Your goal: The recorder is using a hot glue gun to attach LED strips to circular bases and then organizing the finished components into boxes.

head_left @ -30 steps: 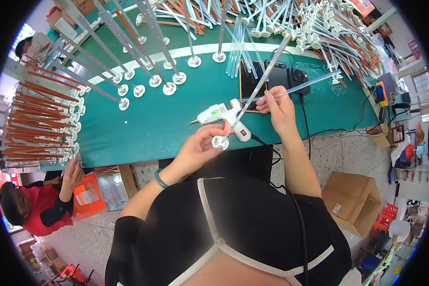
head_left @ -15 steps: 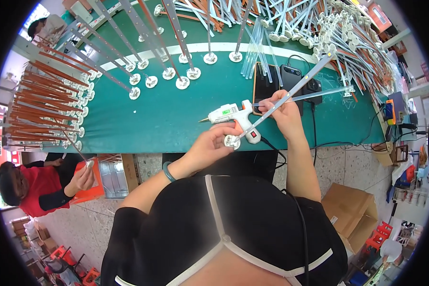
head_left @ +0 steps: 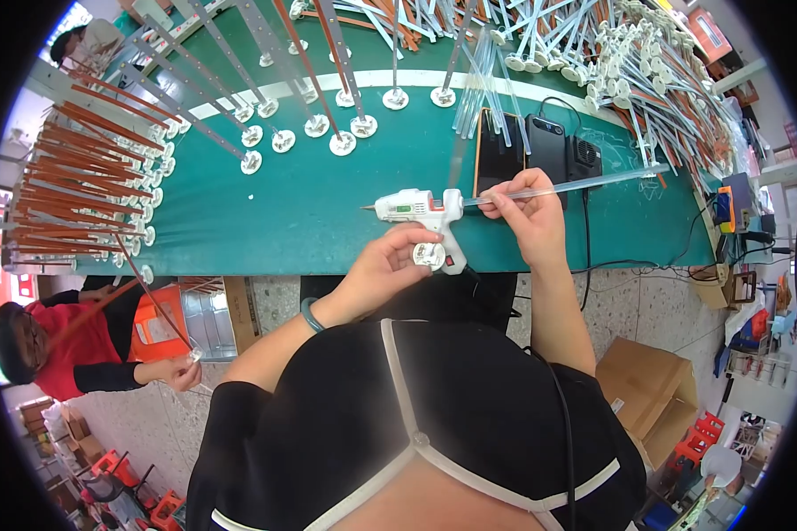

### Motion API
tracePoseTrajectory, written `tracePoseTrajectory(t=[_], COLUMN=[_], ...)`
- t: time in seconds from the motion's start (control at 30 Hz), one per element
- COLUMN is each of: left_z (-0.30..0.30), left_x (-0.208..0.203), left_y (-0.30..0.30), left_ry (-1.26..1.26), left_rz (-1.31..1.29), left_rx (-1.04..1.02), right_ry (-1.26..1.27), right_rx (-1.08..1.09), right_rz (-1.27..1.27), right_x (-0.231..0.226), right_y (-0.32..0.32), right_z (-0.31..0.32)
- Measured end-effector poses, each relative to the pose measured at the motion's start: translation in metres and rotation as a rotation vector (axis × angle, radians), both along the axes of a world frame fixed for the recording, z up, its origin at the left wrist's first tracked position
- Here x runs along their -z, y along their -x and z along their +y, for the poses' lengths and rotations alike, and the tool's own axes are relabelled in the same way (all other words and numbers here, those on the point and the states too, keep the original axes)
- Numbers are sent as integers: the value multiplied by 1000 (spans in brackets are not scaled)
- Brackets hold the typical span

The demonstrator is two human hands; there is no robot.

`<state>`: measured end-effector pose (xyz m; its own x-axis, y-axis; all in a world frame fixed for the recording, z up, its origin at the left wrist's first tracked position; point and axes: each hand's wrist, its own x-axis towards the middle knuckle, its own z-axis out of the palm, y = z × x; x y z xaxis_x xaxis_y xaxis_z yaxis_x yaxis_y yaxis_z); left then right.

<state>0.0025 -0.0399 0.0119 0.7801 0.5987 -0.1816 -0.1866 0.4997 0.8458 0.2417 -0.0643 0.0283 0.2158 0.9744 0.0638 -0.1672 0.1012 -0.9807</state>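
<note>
My left hand [head_left: 390,263] is closed on a round white base [head_left: 429,256], pinched between thumb and fingers beside the grip of a white glue gun [head_left: 416,207]. Any strip on this base is hard to make out. The gun lies on the green table with its nozzle to the left. Behind it, my right hand [head_left: 530,203] pinches a long clear glue stick [head_left: 593,183], whose near end meets the back of the gun. The stick's other end reaches out to the right.
Several strips on round white bases [head_left: 342,142] stand at the far left. A heap of strips and bases [head_left: 629,80] fills the far right, beside loose clear sticks [head_left: 489,80]. A dark phone [head_left: 501,150] and black device [head_left: 545,142] lie near. A co-worker's hand [head_left: 182,372] holds a strip.
The strip that slanted up from the left hand's base across the right hand no longer crosses there. The gun has shifted slightly left. The right hand's stick now lines up with the gun's back.
</note>
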Motion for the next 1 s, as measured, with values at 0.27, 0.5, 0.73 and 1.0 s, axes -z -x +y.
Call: tracePoseTrajectory(t=[0.27,0.5,0.73,1.0], left_z=[-1,3,6,10], left_x=[-9,-10,3,5], left_y=[2,14,11,13], left_ry=[-118,-151,-230,-240], left_rz=[8,38,14,22], left_rx=[-113,-141,-113,-148], right_ry=[-140,-4,-35,15], right_rx=[60,25,-13,75], right_rz=[-74,15,-144,-71], right_x=[0,7,10,16], right_y=[21,31,15,33], right_z=[-10,-5,-5,2])
